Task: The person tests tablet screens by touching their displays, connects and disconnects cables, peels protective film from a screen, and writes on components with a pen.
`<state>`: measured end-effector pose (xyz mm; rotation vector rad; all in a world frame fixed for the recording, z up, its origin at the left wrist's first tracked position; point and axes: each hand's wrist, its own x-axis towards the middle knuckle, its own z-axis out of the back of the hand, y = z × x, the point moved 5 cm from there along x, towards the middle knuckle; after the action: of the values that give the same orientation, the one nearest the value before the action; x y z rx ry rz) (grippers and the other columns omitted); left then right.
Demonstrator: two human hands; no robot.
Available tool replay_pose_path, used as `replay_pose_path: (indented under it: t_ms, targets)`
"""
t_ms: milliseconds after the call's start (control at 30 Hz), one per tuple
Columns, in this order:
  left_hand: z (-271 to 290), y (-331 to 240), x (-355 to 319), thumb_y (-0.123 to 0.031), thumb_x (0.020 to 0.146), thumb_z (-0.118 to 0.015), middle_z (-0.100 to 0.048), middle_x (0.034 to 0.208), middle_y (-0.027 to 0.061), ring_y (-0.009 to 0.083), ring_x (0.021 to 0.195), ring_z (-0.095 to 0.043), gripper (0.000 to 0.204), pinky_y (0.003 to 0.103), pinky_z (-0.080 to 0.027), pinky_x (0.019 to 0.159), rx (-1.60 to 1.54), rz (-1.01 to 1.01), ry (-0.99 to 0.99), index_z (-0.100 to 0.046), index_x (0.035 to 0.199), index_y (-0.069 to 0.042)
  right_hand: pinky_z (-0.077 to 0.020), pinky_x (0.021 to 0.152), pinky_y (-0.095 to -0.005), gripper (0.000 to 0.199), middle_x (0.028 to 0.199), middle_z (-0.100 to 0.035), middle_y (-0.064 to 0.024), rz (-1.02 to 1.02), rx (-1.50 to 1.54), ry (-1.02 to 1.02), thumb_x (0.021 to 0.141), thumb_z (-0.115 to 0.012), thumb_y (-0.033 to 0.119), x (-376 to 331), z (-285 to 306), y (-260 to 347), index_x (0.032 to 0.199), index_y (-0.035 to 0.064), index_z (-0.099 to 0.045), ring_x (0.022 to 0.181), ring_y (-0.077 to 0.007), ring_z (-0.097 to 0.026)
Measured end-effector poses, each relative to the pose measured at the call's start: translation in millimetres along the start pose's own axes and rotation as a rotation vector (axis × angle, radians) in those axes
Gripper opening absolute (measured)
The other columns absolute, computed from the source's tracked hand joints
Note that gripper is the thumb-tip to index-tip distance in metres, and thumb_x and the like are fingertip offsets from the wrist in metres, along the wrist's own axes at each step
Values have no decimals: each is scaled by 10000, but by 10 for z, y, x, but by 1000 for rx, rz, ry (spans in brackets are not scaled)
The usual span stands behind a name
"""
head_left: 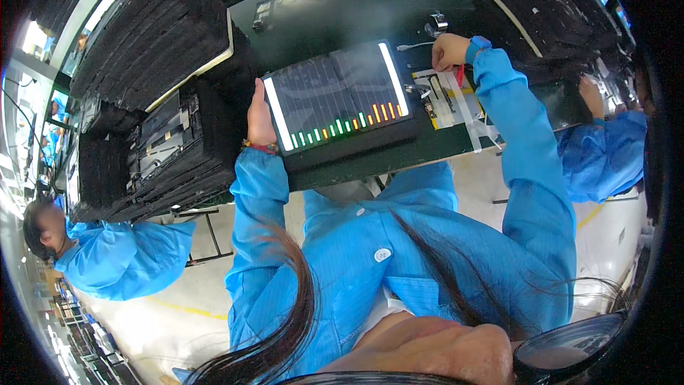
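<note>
1. Currently, in the head view, the left hand (pixel 261 122) touches the lit panel (pixel 336 96) just right of its fingers, whose grip underneath is hidden.
2. The right hand's (pixel 450 52) fingers bunch near a red tab (pixel 459 75); cannot tell whether they pinch anything.
3. The panel looks stiff, slick, fragile: best held by edges.
</note>
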<state>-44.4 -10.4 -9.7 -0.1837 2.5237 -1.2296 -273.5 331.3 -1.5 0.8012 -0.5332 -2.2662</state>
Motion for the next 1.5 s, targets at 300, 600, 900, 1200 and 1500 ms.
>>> replay_pose_path:
  t_ms: [300, 600, 900, 1200, 1500]
  targets:
    - [128, 62, 130, -448, 912, -387, -599, 1059, 140, 283, 919, -597, 489, 396, -487, 808, -36, -8, 44, -540, 1097, -22, -518, 525, -273, 162, 745, -651, -131, -55, 6, 16, 686, -677, 28, 41, 16, -52, 824, -52, -646, 622, -170, -631]
    - [135, 22, 84, -446, 897, -438, -603, 1065, 94, 240, 928, -578, 467, 350, -455, 820, 21, -46, -76, -561, 1097, -43, -427, 551, -305, 309, 674, -521, -73, 148, -202, -211, 581, -726, 128, -430, -261, 281, 761, 19, -500, 618, -171, -510]
    - [85, 0, 46, -447, 898, -439, -597, 1083, 82, 239, 944, -574, 465, 350, -455, 826, 49, -57, -90, -567, 1098, -48, -416, 581, -420, 279, 676, -519, -143, 103, -178, -677, 698, -618, 275, -771, -882, 602, 713, 23, -500, 647, -324, -524]
    - [144, 19, 76, -433, 899, -444, -591, 1094, 91, 244, 960, -571, 458, 357, -456, 830, 19, -48, -71, -560, 1110, -44, -425, 581, -410, 290, 653, -549, -144, 2, -87, -677, 667, -634, 290, -656, -738, 529, 680, 28, -511, 640, -328, -546]
    - [59, -16, 3, -408, 892, -468, -587, 1100, 95, 243, 966, -568, 438, 345, -457, 837, 18, -75, -114, -552, 1120, -44, -474, 720, -417, 282, 809, -603, -216, -154, -191, -513, 700, -622, 234, -444, -788, 640, 817, -17, -564, 827, -351, -594]
